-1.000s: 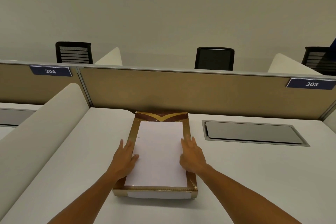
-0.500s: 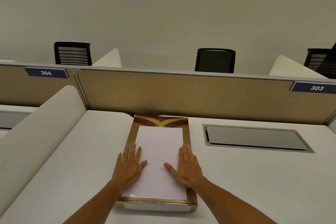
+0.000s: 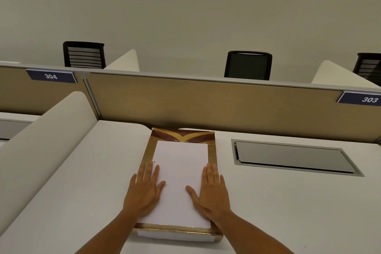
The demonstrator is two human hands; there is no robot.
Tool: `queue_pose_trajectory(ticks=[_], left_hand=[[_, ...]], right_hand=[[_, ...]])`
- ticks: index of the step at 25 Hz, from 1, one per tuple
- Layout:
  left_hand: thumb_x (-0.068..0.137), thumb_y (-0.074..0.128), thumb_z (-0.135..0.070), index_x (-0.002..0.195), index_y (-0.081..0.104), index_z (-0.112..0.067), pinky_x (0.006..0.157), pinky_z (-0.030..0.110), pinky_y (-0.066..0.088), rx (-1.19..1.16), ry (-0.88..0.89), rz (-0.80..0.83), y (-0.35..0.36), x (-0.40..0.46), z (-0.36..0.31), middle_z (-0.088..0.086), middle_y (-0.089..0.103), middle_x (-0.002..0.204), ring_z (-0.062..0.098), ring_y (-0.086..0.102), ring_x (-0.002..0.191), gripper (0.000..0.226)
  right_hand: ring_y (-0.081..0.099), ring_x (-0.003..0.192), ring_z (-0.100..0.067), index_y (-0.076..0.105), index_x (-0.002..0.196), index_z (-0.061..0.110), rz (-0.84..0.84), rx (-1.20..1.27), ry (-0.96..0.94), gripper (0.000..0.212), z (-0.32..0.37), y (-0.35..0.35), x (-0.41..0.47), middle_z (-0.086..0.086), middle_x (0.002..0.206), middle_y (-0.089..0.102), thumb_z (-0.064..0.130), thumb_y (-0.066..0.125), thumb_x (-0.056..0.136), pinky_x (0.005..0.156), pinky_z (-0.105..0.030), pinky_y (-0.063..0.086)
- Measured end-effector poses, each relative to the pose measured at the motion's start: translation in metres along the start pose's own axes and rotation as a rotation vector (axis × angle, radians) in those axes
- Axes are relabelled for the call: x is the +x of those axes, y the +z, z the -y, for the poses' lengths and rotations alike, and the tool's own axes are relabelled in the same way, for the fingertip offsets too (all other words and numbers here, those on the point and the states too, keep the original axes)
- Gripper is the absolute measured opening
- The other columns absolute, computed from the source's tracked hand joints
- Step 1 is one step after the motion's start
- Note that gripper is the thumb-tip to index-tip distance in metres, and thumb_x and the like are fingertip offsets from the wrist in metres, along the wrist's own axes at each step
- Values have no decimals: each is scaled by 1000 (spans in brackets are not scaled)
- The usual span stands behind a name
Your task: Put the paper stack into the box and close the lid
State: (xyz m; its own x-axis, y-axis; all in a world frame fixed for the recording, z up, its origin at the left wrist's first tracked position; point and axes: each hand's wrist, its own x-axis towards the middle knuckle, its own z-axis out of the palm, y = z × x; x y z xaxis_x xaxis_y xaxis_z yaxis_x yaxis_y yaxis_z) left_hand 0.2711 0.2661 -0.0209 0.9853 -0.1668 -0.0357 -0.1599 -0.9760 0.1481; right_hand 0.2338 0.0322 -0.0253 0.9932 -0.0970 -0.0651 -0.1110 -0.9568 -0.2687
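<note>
Both hands, left (image 3: 144, 189) and right (image 3: 212, 190), now flat, fingers spread, on paper stack (image 3: 181, 171); white desk (image 3: 278, 202).

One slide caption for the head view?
Both hands, left and right, press flat on paper stack inside gold box.

Both bare forearms reach forward from the bottom edge of the view, angled inward toward each other. The left hand (image 3: 144, 192) lies palm down and flat, its fingers (image 3: 148, 172) held straight and close together pointing away from the person, the thumb spread out to the right. The right hand (image 3: 210, 193) mirrors it, palm down and flat with the fingers (image 3: 211, 173) extended forward and the thumb splayed to the left, so the two thumbs point at each other with a gap between them.
</note>
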Motion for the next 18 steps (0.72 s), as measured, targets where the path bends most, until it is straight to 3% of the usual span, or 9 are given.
queue_pose_trajectory(ticks=[4,7,14,16,18], left_hand=[[67,-31,-75,156,-1,-27,122,48,7,32,-1,0,1,-1,1,4,-6,166,27,-3,153,106],[65,-38,-70,156,-2,-25,122,48,-4,96,15,2,-2,-2,-2,7,-6,166,29,-5,153,107],[51,-45,-72,156,-6,-22,122,48,-4,105,-15,92,-15,-2,-10,9,-13,165,30,-12,152,123],[70,-27,-76,156,-5,-20,122,53,-2,104,-23,167,-21,2,-13,10,-13,165,33,-11,152,105],[95,11,-64,156,-3,-19,122,58,2,126,-39,260,-33,5,-16,11,-13,165,37,-11,151,77]], right_hand=[[-5,153,-24,-10,156,20,-1,25,5,111,0,3,0,-1,166,-12,89,-1,70,122,-43,4],[-4,153,-25,-9,156,20,16,31,14,109,0,0,0,-1,166,-11,88,2,72,122,-45,9],[-10,152,-28,-7,157,16,139,-55,-26,104,-1,-21,5,-5,166,-11,83,14,80,121,-44,-3],[-9,152,-28,-8,157,15,178,-45,-39,103,-5,-27,4,-5,166,-11,82,19,83,122,-43,0],[-8,153,-28,-8,156,15,184,-12,-19,101,-9,-39,2,-5,166,-10,80,23,85,123,-43,3]])
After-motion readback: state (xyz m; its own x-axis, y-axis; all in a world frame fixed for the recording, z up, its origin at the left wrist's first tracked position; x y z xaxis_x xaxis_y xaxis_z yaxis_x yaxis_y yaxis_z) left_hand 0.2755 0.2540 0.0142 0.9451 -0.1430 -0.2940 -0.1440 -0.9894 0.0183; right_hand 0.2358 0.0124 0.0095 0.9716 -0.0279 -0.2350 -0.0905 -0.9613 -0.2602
